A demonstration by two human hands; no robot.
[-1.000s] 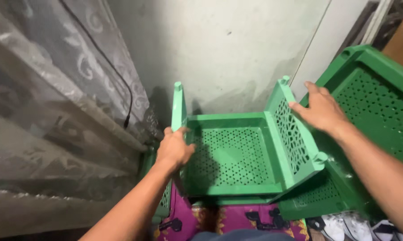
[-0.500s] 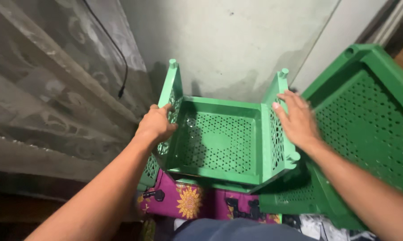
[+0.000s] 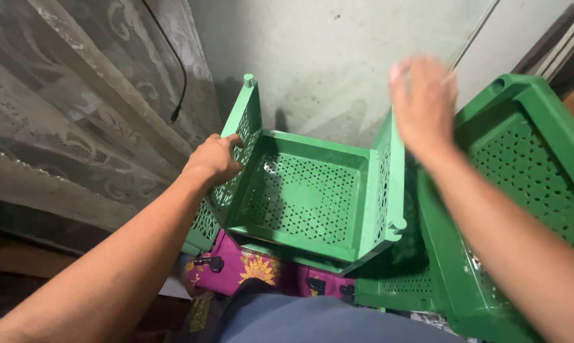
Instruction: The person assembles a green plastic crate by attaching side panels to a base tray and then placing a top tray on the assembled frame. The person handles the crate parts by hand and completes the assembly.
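Backdrop: pale green plaster wall [image 3: 338, 57] running behind the work, lace curtain [image 3: 65, 114] hanging at left w/ a black cable [image 3: 173, 70] dangling over it.
Crate: green perforated plastic crate [image 3: 306, 190] sitting tilted just below the wall, open side facing up toward the cam, side panels standing up at L & R, peg sticking up at the far-left corner. Lying on top of other green panels, those resting over a purple floral cloth [image 3: 255, 270].
Left hand: left hand [image 3: 214, 159] gripping the crate's left side panel, fingers curling over its top edge, thumb side outward.
Right hand: right hand [image 3: 423, 101] hovering in the air above the right side panel, not touching it, fingers spreading loosely open, holding nothing; motion-blurred, so exact finger pose is approx.
Nearby: second green crate [image 3: 528, 190] leaning at right, much bigger in view, just beside the first; forearm passing over its rim. Blue-grey trouser leg [image 3: 325, 321] showing at bottom.
Risk 1: w/ only one hand holding, the crate is looking prone to tipping or sliding off the stacked panels, b/c its footing is uneven.
Risk 2: right panel is standing unsupported; could be folding inward or pinching fingers if pressed off-centre.
Risk 3: cable hanging nr the left elbow, could be snagging on a wide arm swing.
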